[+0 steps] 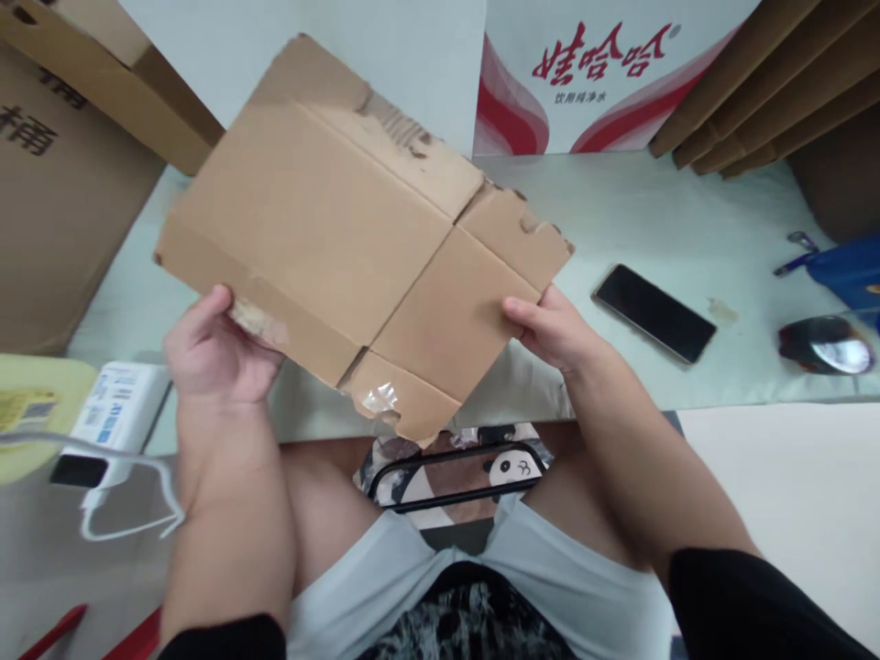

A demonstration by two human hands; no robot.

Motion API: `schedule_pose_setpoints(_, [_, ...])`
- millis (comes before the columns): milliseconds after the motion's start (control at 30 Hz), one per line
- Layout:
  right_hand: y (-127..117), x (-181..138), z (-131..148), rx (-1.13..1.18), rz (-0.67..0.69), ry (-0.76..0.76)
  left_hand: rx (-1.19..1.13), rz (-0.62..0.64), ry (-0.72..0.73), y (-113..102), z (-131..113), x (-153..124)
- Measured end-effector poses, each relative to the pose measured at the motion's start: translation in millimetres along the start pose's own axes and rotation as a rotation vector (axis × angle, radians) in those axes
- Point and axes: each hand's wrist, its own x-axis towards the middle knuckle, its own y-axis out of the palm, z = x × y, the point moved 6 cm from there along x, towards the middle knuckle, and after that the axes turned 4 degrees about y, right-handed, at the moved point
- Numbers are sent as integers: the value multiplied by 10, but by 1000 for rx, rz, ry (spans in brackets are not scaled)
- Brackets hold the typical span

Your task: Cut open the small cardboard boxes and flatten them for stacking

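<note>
Between my two hands is a flattened brown cardboard box, tilted and raised above the pale green table cover. Crease lines cross it, its edges are torn and notched, and a shiny scrap of clear tape sticks to the near flap. My left hand grips the lower left edge, thumb on the near face and the other fingers mostly hidden behind. At the right edge, my right hand pinches the sheet, its thumb on top and fingers underneath.
A black phone lies right of my right hand, with a dark computer mouse beyond it. A white carton with red print stands at the back. Folded cardboard leans back right. At left are a white power bank with cable and large cartons.
</note>
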Motion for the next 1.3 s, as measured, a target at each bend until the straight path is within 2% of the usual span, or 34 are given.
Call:
schedule_pose_setpoints(133, [61, -63, -113, -7, -44, 59, -49, 63, -38, 36, 61, 36])
schedule_pose_setpoints(233, [-63, -269, 10, 0, -210, -71, -77, 84, -229, 67, 190, 44])
schedule_pose_setpoints(300, [-271, -561, 184, -30, -410, -206, -54, 78, -325, 77, 270, 55])
schedule_pose_setpoints(433, [-838, -1488, 584, -81, -995, -431, -44, 175, -350, 196, 386, 127])
schedule_pose_setpoints(533, [-1134, -2120, 819, -123, -1320, -557, -52, 239, -396, 316, 484, 172])
schedule_pose_setpoints(633, [-1323, -2500, 928, -203, -1607, -534, -65, 275, -400, 407, 519, 208])
schedule_pose_setpoints(700, [-1406, -2568, 983, -280, -1721, -468, -69, 283, -387, 437, 523, 221])
schedule_pose_setpoints(800, [-1548, -2418, 1086, -342, -1770, -372, -55, 288, -378, 454, 536, 218])
schedule_pose_setpoints(1067, [-2150, -1674, 1408, -215, -1812, -259, -28, 281, -392, 487, 587, 188])
schedule_pose_setpoints(1200, [-2445, -1526, 1517, -282, -1780, -273, -23, 278, -389, 472, 614, 208])
schedule_pose_setpoints(1300, [-2671, -1459, 1600, -375, -1702, -365, -15, 289, -384, 459, 641, 231])
